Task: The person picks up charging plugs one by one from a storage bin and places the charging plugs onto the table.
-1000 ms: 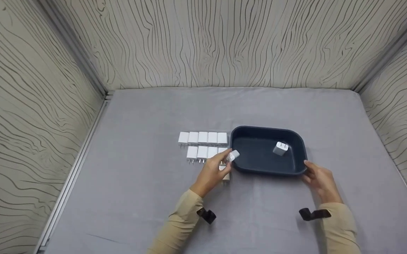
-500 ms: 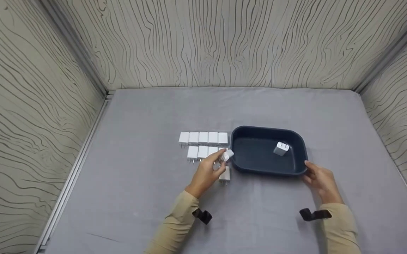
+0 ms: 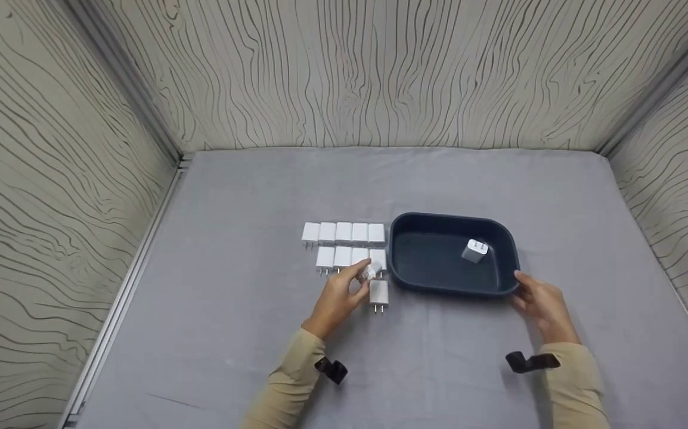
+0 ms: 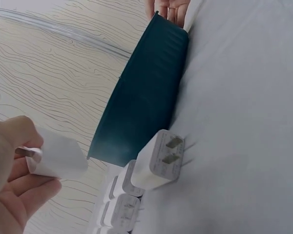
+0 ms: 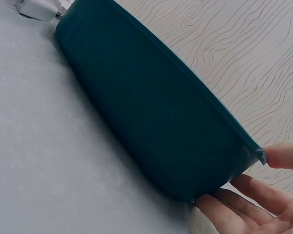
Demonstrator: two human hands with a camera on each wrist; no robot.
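My left hand (image 3: 333, 302) pinches a white charger plug (image 4: 63, 155) between thumb and fingers, with a metal prong showing beside the thumb. It hovers over the right end of the front row of chargers (image 3: 342, 257), partly covering that row. Just right of the hand, a single charger (image 3: 379, 292) lies with its prongs toward me. My right hand (image 3: 547, 305) grips the dark blue tub (image 3: 454, 291) at its near right corner, thumb at the rim and fingers against the outer wall (image 5: 136, 107). Inside the tub is one charger (image 3: 475, 251), prongs up.
Behind the front row, a back row of several white chargers (image 3: 344, 233) lies side by side, close to the tub's left wall. Grey cloth (image 3: 231, 196) covers the table. Patterned panels (image 3: 344, 77) enclose the back and sides.
My left hand has drawn left and slightly toward me from the tub's left rim, still holding the charger. The single charger near me is now uncovered. Right hand and tub stay put.
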